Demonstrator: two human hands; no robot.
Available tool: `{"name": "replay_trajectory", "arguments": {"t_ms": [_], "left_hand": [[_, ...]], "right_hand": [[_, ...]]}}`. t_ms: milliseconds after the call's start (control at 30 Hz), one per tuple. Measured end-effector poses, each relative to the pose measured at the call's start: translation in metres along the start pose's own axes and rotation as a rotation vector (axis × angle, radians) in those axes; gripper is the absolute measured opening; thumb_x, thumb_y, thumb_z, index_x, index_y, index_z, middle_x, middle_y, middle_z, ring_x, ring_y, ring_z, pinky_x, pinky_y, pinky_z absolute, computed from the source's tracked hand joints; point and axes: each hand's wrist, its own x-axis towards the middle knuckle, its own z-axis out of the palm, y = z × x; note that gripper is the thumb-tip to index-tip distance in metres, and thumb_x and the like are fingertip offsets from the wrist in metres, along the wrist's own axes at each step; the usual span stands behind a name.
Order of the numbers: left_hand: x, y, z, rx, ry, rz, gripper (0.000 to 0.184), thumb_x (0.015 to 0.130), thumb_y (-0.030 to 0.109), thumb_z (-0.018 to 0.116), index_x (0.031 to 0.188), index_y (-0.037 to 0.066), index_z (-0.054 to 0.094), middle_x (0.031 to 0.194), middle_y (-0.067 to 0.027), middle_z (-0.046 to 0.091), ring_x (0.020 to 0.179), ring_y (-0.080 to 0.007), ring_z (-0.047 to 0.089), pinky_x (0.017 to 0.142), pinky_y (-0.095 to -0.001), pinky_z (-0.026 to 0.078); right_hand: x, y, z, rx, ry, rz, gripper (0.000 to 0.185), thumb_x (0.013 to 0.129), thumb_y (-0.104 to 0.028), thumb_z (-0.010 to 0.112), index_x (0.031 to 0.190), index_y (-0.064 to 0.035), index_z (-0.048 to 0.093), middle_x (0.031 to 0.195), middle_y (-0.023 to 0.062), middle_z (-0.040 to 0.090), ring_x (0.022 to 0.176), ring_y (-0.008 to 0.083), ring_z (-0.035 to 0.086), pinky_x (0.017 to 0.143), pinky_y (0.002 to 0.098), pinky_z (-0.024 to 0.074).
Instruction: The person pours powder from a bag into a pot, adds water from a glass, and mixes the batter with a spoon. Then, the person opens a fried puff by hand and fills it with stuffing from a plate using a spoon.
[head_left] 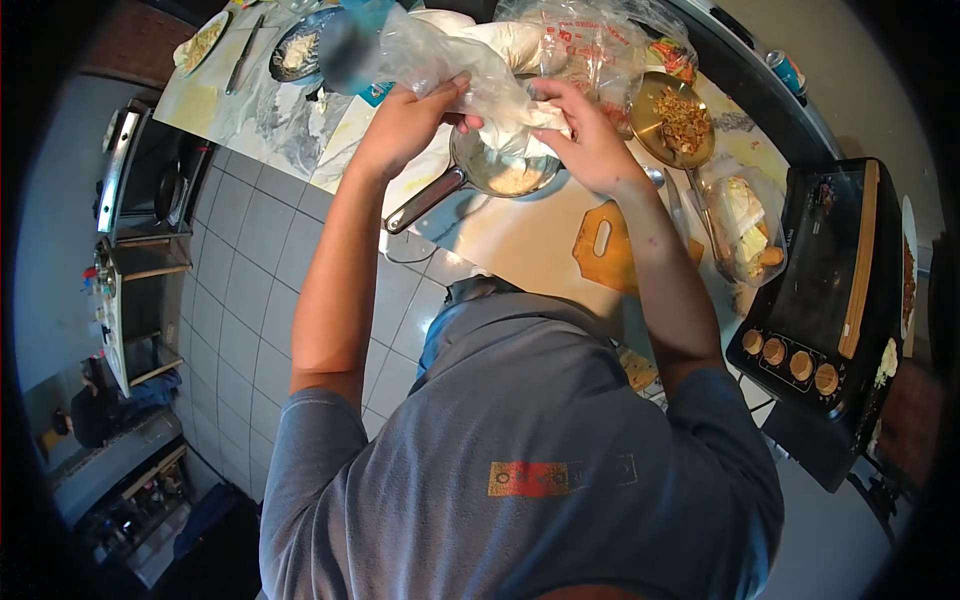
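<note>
Both hands up over the worktop (530, 235), busy with a clear plastic bag (465, 65). Left hand (420, 120): fingers curled, thumb and fingers closed on the bag's near side. Right hand (592, 142): thumb and fingers pinched together on a whitish fold at the bag's lower end; liner or bag itself, cannot tell. Bag sits above the far side of a dark-handled pan (480, 172), which holds pale food (515, 180). Step in hand looks like handling the bag over the pan; whether anything is inside it, cannot tell. Next move, by my reading, calls for both grips kept firm and the low end clear of the food. Right of the pan: cutting board (600, 255), brass pan (647, 135) of browned bits, clear tub (775, 235).
</note>
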Motion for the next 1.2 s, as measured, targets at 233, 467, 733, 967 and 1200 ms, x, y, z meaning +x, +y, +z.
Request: {"name": "replay_trajectory", "arguments": {"t_ms": [233,467,733,967,1200], "left_hand": [[-0.007,0.008,-0.005,-0.012,0.016,-0.035,0.029,0.095,0.017,0.056,0.107,-0.009,0.061,0.091,-0.0136,0.067,0.077,-0.0188,0.066,0.068,-0.0305,0.051],[-0.004,0.001,-0.005,-0.005,0.007,-0.064,0.03,0.095,0.015,0.058,0.111,-0.01,0.06,0.098,-0.0133,0.066,0.082,-0.0212,0.066,0.071,-0.0313,0.051],[0.0,-0.006,0.003,-0.052,-0.017,0.018,0.026,0.096,0.015,0.056,0.108,-0.007,0.061,0.092,-0.012,0.067,0.075,-0.0174,0.067,0.064,-0.0282,0.051],[0.006,-0.006,0.015,-0.061,-0.058,-0.043,0.031,0.095,0.018,0.059,0.109,-0.009,0.06,0.097,-0.0143,0.066,0.079,-0.0198,0.065,0.071,-0.0309,0.051],[0.014,-0.006,0.018,-0.031,-0.094,-0.041,0.031,0.095,0.018,0.059,0.109,-0.009,0.06,0.096,-0.0141,0.067,0.08,-0.0199,0.066,0.071,-0.031,0.051]], "right_hand": [[0.001,-0.007,0.005,0.002,0.061,-0.019,0.043,0.087,-0.014,0.062,0.129,-0.0093,0.053,0.125,0.013,0.059,0.118,0.0279,0.055,0.097,0.0357,0.0436],[-0.004,-0.009,0.004,-0.079,0.075,-0.096,0.045,0.086,-0.006,0.061,0.129,-0.0046,0.05,0.123,0.0123,0.059,0.113,0.0209,0.056,0.096,0.0312,0.043],[-0.005,-0.003,-0.008,-0.098,-0.02,-0.022,0.045,0.085,-0.004,0.061,0.129,-0.0059,0.051,0.124,0.0127,0.059,0.115,0.021,0.056,0.097,0.0315,0.0433],[-0.013,-0.002,-0.017,0.171,0.09,-0.005,0.039,0.084,-0.004,0.061,0.122,-0.007,0.057,0.121,0.0146,0.059,0.116,0.0303,0.055,0.098,0.0362,0.0428],[-0.014,0.006,-0.024,0.117,0.145,-0.037,0.032,0.086,-0.008,0.062,0.118,-0.0035,0.06,0.123,0.0116,0.058,0.112,0.0253,0.057,0.097,0.0329,0.0421]]}}
